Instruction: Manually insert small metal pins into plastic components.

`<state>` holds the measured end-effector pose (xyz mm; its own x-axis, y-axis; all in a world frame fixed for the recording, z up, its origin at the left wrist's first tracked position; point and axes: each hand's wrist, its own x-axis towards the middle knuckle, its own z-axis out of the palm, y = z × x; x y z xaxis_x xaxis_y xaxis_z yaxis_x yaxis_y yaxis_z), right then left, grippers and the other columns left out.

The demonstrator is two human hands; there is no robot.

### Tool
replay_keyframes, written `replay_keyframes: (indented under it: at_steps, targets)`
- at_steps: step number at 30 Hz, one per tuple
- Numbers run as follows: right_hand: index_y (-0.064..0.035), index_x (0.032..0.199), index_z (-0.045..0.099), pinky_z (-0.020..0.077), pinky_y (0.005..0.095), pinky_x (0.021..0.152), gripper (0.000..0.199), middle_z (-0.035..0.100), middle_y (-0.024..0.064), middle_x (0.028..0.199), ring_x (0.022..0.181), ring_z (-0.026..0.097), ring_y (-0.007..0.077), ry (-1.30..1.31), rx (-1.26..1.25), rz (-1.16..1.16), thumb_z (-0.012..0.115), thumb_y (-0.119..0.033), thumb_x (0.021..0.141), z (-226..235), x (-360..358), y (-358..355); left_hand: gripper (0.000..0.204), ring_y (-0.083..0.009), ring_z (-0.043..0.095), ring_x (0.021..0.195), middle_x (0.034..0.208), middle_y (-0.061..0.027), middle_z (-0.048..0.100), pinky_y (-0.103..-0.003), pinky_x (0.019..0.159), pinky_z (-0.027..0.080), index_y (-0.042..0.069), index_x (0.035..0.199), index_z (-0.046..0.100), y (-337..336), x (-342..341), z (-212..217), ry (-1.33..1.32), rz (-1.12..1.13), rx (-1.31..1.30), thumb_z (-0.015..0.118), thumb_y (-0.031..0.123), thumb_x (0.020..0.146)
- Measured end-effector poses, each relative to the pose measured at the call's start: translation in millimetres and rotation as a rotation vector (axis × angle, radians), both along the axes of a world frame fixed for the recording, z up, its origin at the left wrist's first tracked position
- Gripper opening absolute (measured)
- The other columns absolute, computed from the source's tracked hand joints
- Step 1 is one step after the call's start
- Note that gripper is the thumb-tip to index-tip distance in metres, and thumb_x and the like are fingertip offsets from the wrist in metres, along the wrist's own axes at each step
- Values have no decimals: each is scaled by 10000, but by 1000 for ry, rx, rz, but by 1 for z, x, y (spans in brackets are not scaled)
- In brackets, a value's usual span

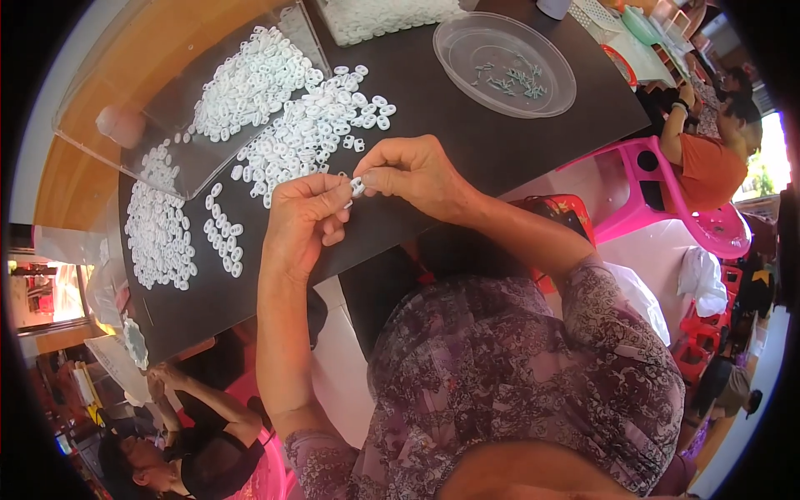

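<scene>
My left hand (307,213) and my right hand (421,182) meet just above the front edge of the dark table. Between their thumbs and fingertips they pinch one small white oval plastic piece with holes (357,187). Both hands are closed on it; any smaller part within the pinch is too small to make out. Just beyond them lies a loose heap of the same white pieces (310,133). A short cluster of pieces (223,233) lies left of my left hand. Farther right, a round clear plastic tray (550,46) holds small grey-green pins (518,81).
A clear plastic panel or box (187,187) stands at the left, with more white heaps (250,83) by it. A bag of white pieces (387,21) lies at the back. A pink chair (621,200) stands right. Co-workers sit at lower left (196,458) and upper right (708,167).
</scene>
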<state>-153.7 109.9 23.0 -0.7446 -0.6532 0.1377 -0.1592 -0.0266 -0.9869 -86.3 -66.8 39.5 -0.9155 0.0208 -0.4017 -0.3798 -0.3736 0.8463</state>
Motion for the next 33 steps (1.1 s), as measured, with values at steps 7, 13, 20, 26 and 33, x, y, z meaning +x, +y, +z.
replay_keyframes:
  at_steps: [7, 13, 20, 26, 33]
  targets:
    - [15, 898, 634, 449, 201, 645, 111, 627, 25, 788, 738, 557, 55, -5, 22, -6, 596, -58, 822, -1, 10, -8, 116, -66, 386, 434, 603, -55, 527, -199, 383, 263, -56, 815, 617, -7, 8, -6, 15, -4, 147, 624, 58, 797]
    - [18, 940, 616, 455, 204, 682, 135, 623, 23, 838, 775, 556, 53, 10, 41, -2, 604, -63, 833, 2, 19, -13, 117, -67, 364, 435, 600, -53, 517, -204, 391, 250, -53, 811, 614, -12, 17, -11, 43, 18, 198, 618, 63, 796]
    - [16, 961, 602, 464, 218, 734, 137, 620, 37, 892, 830, 564, 68, 22, 40, -26, 598, -31, 832, 4, 24, -12, 123, -67, 374, 450, 604, -50, 520, -201, 406, 262, -42, 818, 615, -7, 18, -13, 84, 39, 190, 627, 78, 799]
    - [14, 961, 605, 466, 234, 771, 139, 625, 47, 905, 863, 575, 91, -27, -21, -2, 599, -23, 828, -3, 30, -26, 108, -68, 383, 445, 620, -47, 527, -199, 410, 273, -39, 835, 615, -16, 31, -17, 96, 112, 187, 613, 65, 808]
    - [21, 913, 618, 433, 205, 650, 127, 605, -1, 800, 730, 532, 54, 73, 24, 15, 604, -33, 799, 2, 26, -37, 45, -32, 454, 506, 632, -3, 557, -167, 430, 317, 12, 816, 621, -25, 61, -17, 245, 368, -136, 610, 56, 813]
